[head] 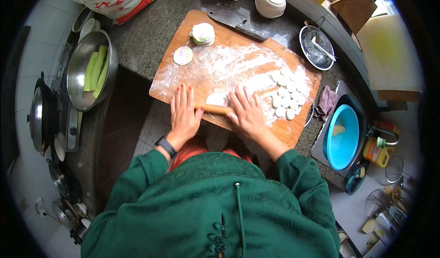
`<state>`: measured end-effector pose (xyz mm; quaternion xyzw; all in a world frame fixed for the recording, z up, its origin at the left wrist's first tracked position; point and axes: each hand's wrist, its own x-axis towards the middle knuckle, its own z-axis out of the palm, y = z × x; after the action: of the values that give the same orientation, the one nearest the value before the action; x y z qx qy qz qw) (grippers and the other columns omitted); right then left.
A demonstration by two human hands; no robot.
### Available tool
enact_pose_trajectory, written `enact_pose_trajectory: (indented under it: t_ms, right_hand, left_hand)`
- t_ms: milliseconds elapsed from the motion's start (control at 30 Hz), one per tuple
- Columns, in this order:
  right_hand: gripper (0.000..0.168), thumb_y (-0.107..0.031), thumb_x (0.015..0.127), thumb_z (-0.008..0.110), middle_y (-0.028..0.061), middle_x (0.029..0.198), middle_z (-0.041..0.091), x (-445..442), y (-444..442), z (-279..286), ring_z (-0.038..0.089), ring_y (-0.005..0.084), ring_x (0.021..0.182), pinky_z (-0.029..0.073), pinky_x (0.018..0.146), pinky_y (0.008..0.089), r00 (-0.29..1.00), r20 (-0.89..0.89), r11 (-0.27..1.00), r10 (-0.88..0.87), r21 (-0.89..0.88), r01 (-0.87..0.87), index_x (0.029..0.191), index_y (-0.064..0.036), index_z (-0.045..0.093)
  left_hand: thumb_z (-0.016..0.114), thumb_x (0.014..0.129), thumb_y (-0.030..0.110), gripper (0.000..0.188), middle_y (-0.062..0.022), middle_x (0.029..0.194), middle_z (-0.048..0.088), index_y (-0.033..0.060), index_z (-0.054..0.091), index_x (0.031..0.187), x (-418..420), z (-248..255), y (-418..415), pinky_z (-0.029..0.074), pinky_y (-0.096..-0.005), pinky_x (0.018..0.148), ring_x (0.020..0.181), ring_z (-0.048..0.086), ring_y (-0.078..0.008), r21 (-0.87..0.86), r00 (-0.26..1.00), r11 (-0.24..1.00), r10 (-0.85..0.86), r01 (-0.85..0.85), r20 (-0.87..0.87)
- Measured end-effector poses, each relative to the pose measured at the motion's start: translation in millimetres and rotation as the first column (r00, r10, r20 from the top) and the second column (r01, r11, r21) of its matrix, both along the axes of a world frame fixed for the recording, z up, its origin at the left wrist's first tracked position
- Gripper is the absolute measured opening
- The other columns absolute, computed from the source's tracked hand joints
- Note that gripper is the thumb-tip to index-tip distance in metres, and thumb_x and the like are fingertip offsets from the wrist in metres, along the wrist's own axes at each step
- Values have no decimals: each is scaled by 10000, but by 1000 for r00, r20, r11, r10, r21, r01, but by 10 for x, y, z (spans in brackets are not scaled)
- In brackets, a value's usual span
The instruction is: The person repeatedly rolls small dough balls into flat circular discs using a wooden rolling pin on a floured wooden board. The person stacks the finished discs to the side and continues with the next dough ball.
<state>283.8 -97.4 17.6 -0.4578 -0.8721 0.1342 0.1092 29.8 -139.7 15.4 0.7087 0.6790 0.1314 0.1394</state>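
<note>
A wooden rolling pin (218, 109) lies across the near edge of a floured wooden board (227, 62). Over its left end rests my left hand (184, 112), fingers stretched forward, with a dark band on the wrist. My right hand (248, 110) covers the other end, palm down and fingers spread. Between the hands, a round dough wrapper (217, 99) with a pinkish centre lies partly beneath the pin. Several small dough pieces (285, 101) sit in flour to the right. A stack of wrappers (202, 34) and a single wrapper (183, 55) are on the board's far left.
A cleaver (237, 21) lies along the board's far edge. Beyond stand an upturned bowl (270, 4) and a metal dish (316, 48) with utensils. Left is a steel basin (92, 71) holding pale green lengths; right, a blue basin (343, 137) in the sink and a purple cloth (326, 100).
</note>
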Motion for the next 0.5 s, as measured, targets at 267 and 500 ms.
enact_pose_trajectory:
  t_ms: [267,500]
  right_hand:
    - [719,-420,991,592,202,1615,343,25,255,-235,284,405,1511,227,1211,585,984,-173,998,-43,-52,35,1559,-45,358]
    - [695,-345,973,634,212,1567,408,-105,756,-77,348,429,1467,289,1187,564,973,-198,989,-114,68,130,1538,-28,384]
  left_hand:
    - [577,969,354,762,-271,1634,262,-18,297,1572,-40,58,367,144,-550,1235,1542,198,-405,66,999,997,-23,26,-45]
    - [568,980,337,738,-264,1643,244,6,295,1580,-22,26,656,184,-544,1223,1528,222,-414,154,998,987,40,-33,-42]
